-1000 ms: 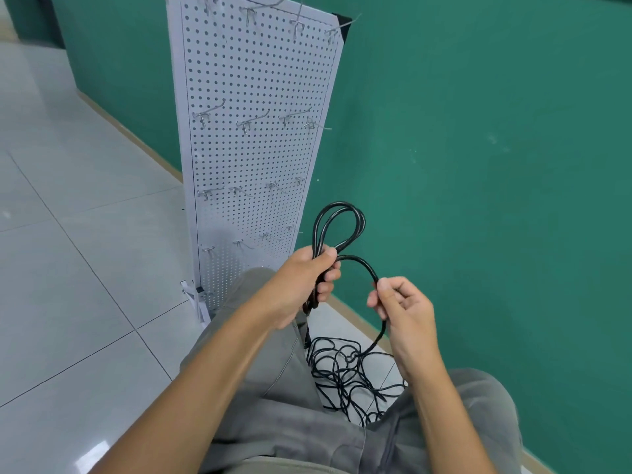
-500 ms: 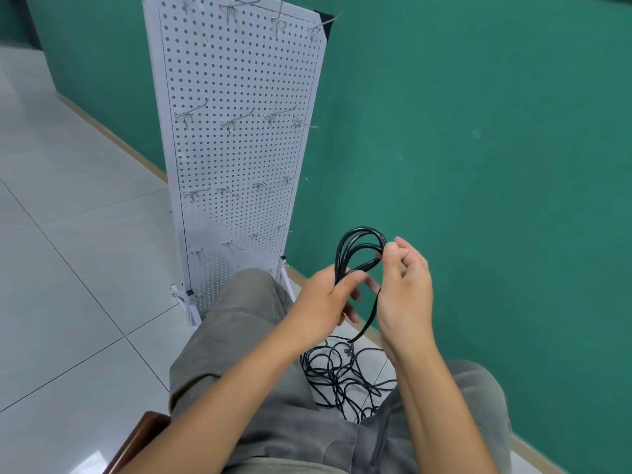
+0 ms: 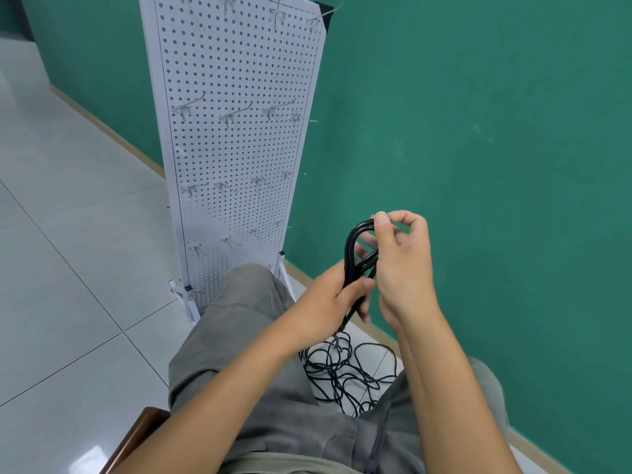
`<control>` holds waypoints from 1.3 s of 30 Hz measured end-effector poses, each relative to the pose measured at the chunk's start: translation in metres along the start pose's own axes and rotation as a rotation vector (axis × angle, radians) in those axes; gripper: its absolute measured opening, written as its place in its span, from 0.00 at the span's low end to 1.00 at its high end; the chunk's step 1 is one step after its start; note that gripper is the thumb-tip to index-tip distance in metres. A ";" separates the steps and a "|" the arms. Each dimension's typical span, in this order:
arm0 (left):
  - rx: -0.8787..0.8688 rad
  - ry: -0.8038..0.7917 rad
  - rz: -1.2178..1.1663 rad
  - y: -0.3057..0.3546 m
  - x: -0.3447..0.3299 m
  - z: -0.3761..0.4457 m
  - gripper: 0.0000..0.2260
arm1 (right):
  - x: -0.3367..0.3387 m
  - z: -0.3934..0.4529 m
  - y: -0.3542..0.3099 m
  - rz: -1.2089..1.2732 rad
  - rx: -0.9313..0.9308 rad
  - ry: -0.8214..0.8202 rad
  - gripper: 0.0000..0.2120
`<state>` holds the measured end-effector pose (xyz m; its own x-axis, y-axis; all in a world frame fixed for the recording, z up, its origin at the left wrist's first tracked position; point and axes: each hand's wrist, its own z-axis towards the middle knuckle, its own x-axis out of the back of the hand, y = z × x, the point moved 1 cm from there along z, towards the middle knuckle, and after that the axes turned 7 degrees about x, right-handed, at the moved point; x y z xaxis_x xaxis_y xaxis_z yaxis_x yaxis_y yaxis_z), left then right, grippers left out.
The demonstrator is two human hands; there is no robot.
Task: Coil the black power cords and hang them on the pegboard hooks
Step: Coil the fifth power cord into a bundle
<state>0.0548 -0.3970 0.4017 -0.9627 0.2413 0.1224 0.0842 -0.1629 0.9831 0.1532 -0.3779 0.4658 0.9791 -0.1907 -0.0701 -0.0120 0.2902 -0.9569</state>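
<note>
A person sits facing the pegboard (image 3: 236, 148), a tall white perforated panel standing on small feet on the tiled floor (image 3: 68, 234), close against a green wall (image 3: 478, 131). Its hooks (image 3: 236, 112) sit in several rows, all bare (the top row is cut off by the frame edge).

Just right of the pegboard's foot, in front of the knees, both hands work one black cord (image 3: 354, 248). The left hand (image 3: 330, 299) is closed round the gathered strands, thumb pressed across them, so that a few loops stand up above the fist. The right hand (image 3: 400, 261) is beside it, almost touching, its thumb and forefinger pinching the top of the loops; the other fingers are curled loosely behind. How many turns are in the bundle I cannot tell, as the strands overlap.

From under the left hand the cord drops straight down to a tangle (image 3: 345, 374) of black cord lying loose on the floor, between the person's legs and lower than the pegboard's base. The legs are in grey trousers (image 3: 246, 336). A brown chair edge (image 3: 136, 432) shows below the left thigh, well nearer the viewer than the pegboard
</note>
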 end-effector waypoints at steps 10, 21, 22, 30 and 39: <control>0.157 -0.046 -0.201 0.005 -0.005 -0.001 0.13 | 0.003 0.003 -0.001 0.131 -0.145 -0.205 0.06; 0.122 0.038 -0.418 0.010 0.020 0.000 0.09 | -0.001 -0.016 0.042 0.067 -0.273 -0.552 0.39; 0.104 0.067 -0.425 0.012 0.025 0.000 0.11 | 0.000 -0.021 0.051 0.031 -0.276 -0.593 0.41; 0.080 0.445 -0.568 0.013 0.074 0.003 0.16 | 0.008 -0.043 0.088 -0.325 -0.178 -0.792 0.27; 0.106 0.627 -0.456 0.000 0.093 0.005 0.17 | 0.005 -0.045 0.088 -0.354 -0.055 -0.682 0.12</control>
<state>-0.0336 -0.3694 0.4140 -0.8711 -0.3280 -0.3656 -0.3609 -0.0775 0.9294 0.1477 -0.3952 0.3691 0.8345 0.3621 0.4152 0.3331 0.2687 -0.9038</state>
